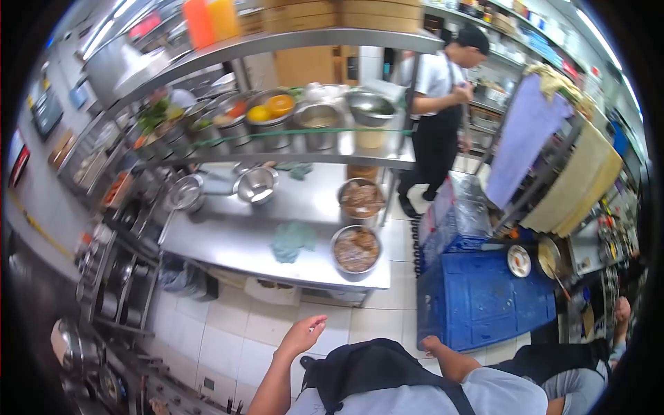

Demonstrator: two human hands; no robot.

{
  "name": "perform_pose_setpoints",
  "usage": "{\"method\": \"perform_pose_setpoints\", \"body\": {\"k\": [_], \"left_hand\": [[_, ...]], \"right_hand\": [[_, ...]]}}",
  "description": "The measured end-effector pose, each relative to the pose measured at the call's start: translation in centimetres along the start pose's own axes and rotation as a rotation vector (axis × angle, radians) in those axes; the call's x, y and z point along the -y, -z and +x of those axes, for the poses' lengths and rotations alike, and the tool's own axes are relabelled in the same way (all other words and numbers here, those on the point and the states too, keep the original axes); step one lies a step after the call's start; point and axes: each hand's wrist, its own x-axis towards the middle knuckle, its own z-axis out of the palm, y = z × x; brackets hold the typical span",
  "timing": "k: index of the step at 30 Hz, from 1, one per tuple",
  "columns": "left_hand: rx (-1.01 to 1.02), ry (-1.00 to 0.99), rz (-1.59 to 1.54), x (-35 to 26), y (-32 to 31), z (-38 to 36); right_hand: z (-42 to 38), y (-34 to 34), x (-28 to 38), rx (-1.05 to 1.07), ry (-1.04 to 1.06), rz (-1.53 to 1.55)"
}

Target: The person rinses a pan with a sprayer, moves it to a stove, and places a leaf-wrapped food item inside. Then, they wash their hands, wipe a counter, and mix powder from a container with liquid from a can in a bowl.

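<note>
- Presently, left hand is out over the tiled floor, short of the near edge of the steel table; fingers mostly extended and close together, loosely open, seemingly empty
- Right hand is low at the near left corner of the blue container; fingers look curled, but I cannot tell how far or whether anything is in them; contact with the container also cannot be told
- Blue container: on the right, flat lid up, a white bowl with reddish contents near its far right corner; a round pan just beside that bowl
- Steel table: ahead of the left hand; a crumpled green cloth lies near the front edge
- Right end of table: two metal bowls of brown food, the front bowl nearer the edge, the rear bowl just behind
- Farther back on table: an empty-looking metal bowl, left of centre
- Shelf above: row of metal containers, one with orange and yellow contents
- Beyond table, right: a person in dark cap and white top, standing
- Lower right edge: another person in grey clothing, partly in view
</note>
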Motion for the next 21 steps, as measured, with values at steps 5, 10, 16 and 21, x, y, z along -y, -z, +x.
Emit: {"method": "perform_pose_setpoints", "body": {"k": [5, 10, 16, 21], "left_hand": [[-0.158, 0.106, -0.058, 8.7, 8.0, -7.7], [-0.284, 0.26, -0.054, 14.9, 15.3, -13.4], [-0.396, 0.233, -0.045, 19.6, 22.1, -15.8], [-0.388, 0.34, -0.092, 21.8, 25.4, -14.7]], "right_hand": [[-4.5, -9.4, 12.5, 0.072, 0.419, -0.35], [-9.3, -20.1, 31.4, 0.105, 1.076, -0.153], [-13.5, -24.2, 52.5, -0.431, 1.357, -0.128], [-9.2, -29.5, 61.7, -0.459, 0.893, -0.17]]}}
